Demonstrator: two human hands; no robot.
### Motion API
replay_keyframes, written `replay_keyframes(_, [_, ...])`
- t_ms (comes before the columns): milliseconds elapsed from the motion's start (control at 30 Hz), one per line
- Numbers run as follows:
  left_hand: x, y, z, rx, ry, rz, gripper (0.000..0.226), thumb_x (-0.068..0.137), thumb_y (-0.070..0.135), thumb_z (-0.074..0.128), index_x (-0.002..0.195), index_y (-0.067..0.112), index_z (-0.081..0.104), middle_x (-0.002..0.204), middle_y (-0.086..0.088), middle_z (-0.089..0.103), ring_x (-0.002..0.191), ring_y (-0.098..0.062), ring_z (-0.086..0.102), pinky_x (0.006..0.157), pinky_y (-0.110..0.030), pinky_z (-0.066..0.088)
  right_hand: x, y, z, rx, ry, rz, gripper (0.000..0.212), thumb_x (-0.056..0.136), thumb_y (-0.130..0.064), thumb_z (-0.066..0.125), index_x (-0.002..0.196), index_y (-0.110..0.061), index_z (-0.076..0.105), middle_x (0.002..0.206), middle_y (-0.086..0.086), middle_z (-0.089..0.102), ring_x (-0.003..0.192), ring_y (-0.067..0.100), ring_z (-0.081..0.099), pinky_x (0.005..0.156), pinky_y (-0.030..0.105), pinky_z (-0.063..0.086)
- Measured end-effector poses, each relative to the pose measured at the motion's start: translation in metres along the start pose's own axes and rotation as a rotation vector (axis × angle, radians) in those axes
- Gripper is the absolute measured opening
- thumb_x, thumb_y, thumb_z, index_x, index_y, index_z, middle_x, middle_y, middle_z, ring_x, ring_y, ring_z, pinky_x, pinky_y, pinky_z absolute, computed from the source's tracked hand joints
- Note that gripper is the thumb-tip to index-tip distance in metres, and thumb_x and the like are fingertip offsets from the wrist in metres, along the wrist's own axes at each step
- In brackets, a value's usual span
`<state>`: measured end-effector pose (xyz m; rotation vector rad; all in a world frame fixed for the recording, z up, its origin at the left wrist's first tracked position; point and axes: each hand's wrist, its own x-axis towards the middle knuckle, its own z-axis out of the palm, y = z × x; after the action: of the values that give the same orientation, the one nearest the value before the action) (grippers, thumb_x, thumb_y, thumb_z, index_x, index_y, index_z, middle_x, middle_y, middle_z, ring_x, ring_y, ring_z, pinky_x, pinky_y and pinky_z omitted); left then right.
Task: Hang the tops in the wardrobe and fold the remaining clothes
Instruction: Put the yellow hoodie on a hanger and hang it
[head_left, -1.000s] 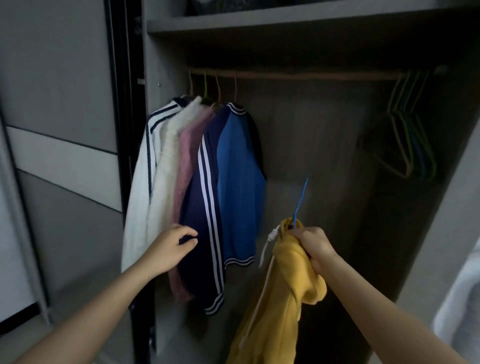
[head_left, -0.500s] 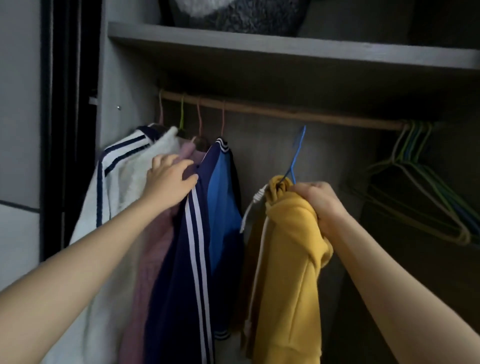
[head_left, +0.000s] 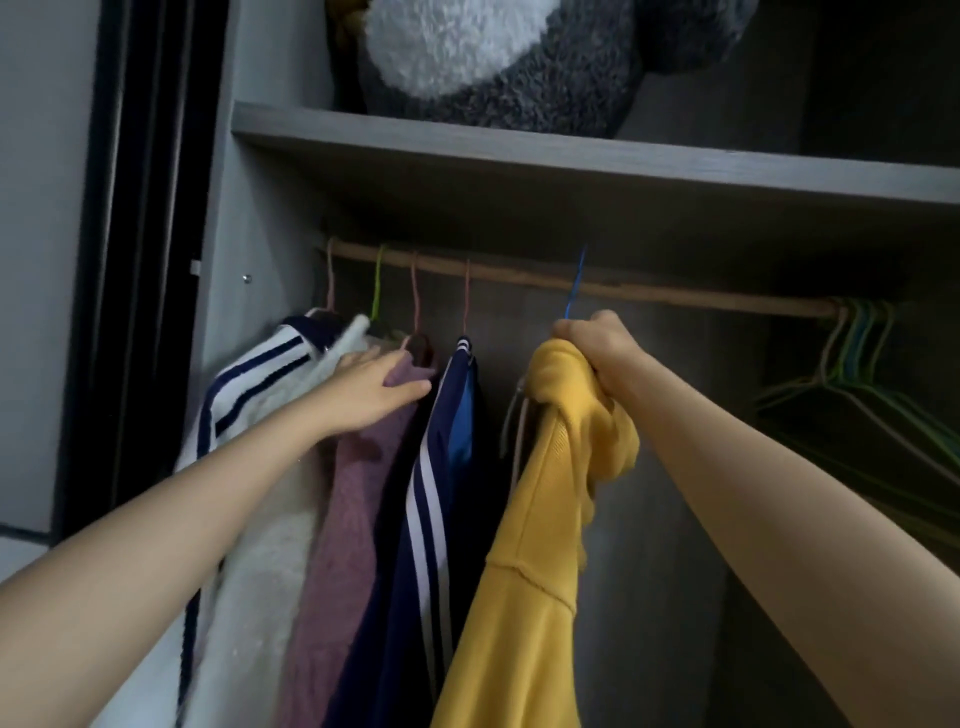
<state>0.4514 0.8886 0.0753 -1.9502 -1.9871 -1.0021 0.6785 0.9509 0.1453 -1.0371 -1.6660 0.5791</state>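
Observation:
My right hand (head_left: 597, 348) grips the neck of a yellow hoodie (head_left: 524, 571) on a blue hanger (head_left: 574, 291), whose hook reaches up to the wooden rail (head_left: 675, 296). Whether the hook sits on the rail I cannot tell. My left hand (head_left: 374, 389) presses with straight fingers on the shoulder of a mauve knit top (head_left: 343, 545). Left of it hang a fluffy white top (head_left: 260, 571) and a white jacket with navy stripes (head_left: 244, 384). Right of it hangs a navy and blue striped jacket (head_left: 441, 467).
A bunch of bare wire hangers (head_left: 857, 374) hangs at the rail's right end. A shelf (head_left: 571, 156) runs just above the rail with a grey and white plush toy (head_left: 493, 57) on it. The dark sliding-door frame (head_left: 135, 260) stands at the left.
My right hand has lifted the yellow hoodie and its blue hanger up to the rail. My left hand rose from the lower clothes to the shoulders of the hung tops.

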Motion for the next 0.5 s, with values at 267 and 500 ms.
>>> replay_keyframes(267, [0.001,-0.01,-0.007,-0.085,-0.017,0.092,0.066,0.094,0.046,0.044,0.148,0.015,0.024,0.156,0.0,0.011,0.138,-0.007,0.015,0.095,-0.011,0.012,0.053,0.007,0.051,-0.137,-0.128,-0.057,0.015,0.088,-0.021,0.061,0.09,-0.007,0.053,0.073,0.003,0.052,0.074,0.019,0.053,0.06,0.026,0.04])
replay_keyframes(500, [0.007,-0.015,0.01,-0.08,-0.053,0.064,0.074,0.093,0.044,0.048,0.151,0.017,0.011,0.157,0.0,0.015,0.14,-0.013,0.024,0.114,-0.024,0.019,0.055,0.048,0.106,-0.117,-0.201,-0.069,0.038,0.091,-0.007,0.054,0.055,-0.013,0.044,0.058,0.004,0.045,0.055,0.013,0.041,0.043,0.016,0.033])
